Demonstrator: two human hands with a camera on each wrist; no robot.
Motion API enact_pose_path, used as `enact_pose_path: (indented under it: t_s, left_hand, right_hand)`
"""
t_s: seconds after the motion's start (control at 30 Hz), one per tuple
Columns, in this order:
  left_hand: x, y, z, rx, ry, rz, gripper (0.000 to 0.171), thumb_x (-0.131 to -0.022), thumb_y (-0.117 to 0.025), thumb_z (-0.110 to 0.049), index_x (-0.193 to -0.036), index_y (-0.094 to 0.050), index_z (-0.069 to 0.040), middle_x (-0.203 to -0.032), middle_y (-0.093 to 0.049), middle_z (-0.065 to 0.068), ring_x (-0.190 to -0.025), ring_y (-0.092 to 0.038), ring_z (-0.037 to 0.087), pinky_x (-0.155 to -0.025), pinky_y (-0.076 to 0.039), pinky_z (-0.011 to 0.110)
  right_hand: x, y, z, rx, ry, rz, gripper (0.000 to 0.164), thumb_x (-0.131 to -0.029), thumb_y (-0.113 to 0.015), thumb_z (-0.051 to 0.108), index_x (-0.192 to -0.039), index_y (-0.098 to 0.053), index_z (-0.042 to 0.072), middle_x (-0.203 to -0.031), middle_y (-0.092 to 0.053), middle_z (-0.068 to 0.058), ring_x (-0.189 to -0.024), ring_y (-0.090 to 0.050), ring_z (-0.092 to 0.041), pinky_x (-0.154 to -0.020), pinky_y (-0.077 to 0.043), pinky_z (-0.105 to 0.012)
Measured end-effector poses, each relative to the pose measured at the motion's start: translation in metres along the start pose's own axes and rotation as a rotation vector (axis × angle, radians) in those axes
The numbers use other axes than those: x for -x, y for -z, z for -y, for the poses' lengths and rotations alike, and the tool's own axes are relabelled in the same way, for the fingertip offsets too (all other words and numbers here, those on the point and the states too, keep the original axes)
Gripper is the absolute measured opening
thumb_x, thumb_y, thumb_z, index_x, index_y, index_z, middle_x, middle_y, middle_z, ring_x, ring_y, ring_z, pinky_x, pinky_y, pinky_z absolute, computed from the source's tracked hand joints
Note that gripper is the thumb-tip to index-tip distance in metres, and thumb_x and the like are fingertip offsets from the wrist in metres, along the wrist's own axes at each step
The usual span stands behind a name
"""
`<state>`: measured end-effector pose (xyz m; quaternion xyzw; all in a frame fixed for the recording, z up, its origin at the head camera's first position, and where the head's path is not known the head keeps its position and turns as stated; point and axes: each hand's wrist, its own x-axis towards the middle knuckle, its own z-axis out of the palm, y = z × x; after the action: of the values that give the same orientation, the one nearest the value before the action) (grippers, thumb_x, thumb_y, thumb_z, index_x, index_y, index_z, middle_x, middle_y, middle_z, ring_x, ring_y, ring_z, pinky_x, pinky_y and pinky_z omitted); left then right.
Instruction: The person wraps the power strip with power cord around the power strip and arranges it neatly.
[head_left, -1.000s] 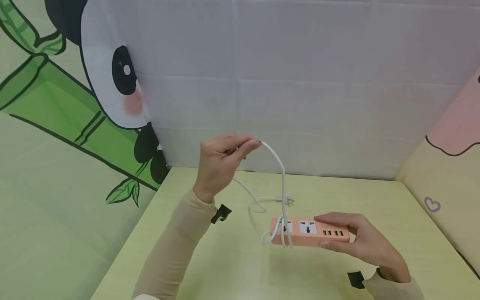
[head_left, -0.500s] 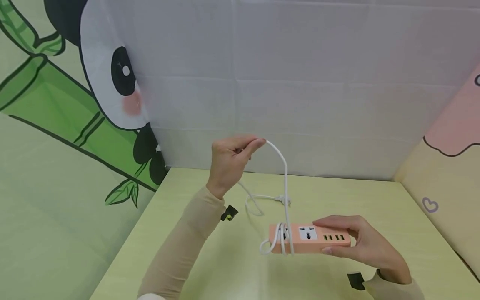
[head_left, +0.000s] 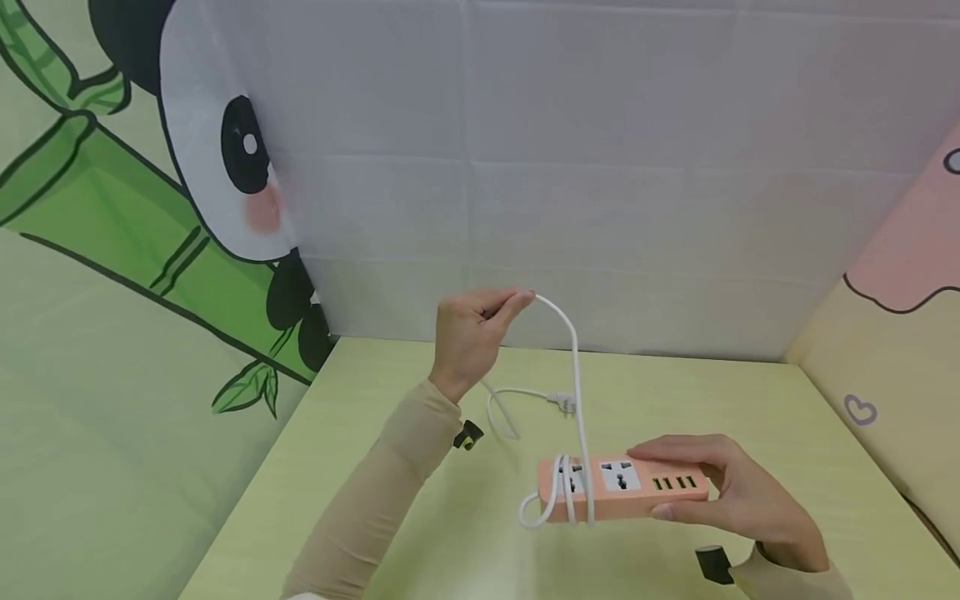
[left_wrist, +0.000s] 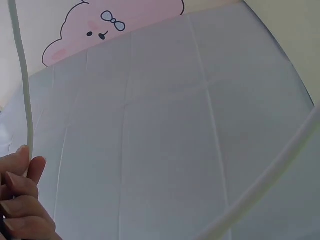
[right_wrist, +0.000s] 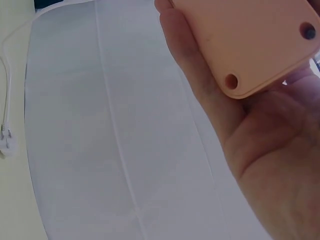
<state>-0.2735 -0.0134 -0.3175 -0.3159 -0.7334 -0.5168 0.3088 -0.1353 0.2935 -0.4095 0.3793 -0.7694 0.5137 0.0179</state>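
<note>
A peach power strip with white sockets and several USB ports is held at its right end by my right hand, thumb in front and fingers behind. Its underside faces the right wrist camera. White cord wraps around the strip's left end in several turns, then rises to my left hand. That hand pinches the cord between thumb and fingertips, above and left of the strip. From there the cord trails down behind the hand to a white plug. In the left wrist view, cord runs through the pinched fingers.
A pale yellow table lies beneath both hands. Behind it hangs a grey-white cloth backdrop. Printed side panels stand left and right, with a bamboo and panda picture on the left. Black tags stick out by both sleeves.
My left hand has moved right and slightly down with the cord. My right hand has brought the power strip slightly lower, and the upright cord has shifted right along it.
</note>
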Motion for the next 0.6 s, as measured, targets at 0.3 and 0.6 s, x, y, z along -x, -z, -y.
enact_pose_path:
  t_s: [0.3, 0.6]
  left_hand:
    - [0.015, -0.005, 0.013, -0.146, 0.070, 0.088, 0.018, -0.094, -0.074, -0.028, -0.099, -0.083, -0.014, -0.089, -0.079, 0.003, -0.061, -0.056, 0.010, -0.060, -0.042, 0.022]
    - [0.035, -0.010, 0.022, -0.305, 0.135, 0.234, 0.024, -0.096, -0.070, -0.037, -0.104, -0.082, -0.018, -0.096, -0.080, 0.001, -0.079, -0.073, 0.012, -0.067, -0.053, 0.028]
  right_hand:
    - [0.003, -0.009, -0.002, -0.076, 0.155, -0.022, 0.067, -0.071, -0.074, -0.023, -0.134, -0.058, -0.007, -0.131, -0.067, -0.009, -0.098, -0.064, -0.014, -0.072, -0.056, -0.026]
    - [0.002, -0.014, 0.000, -0.121, 0.245, -0.034, 0.071, -0.067, -0.072, -0.028, -0.134, -0.056, -0.012, -0.132, -0.067, -0.012, -0.098, -0.062, -0.016, -0.073, -0.054, -0.027]
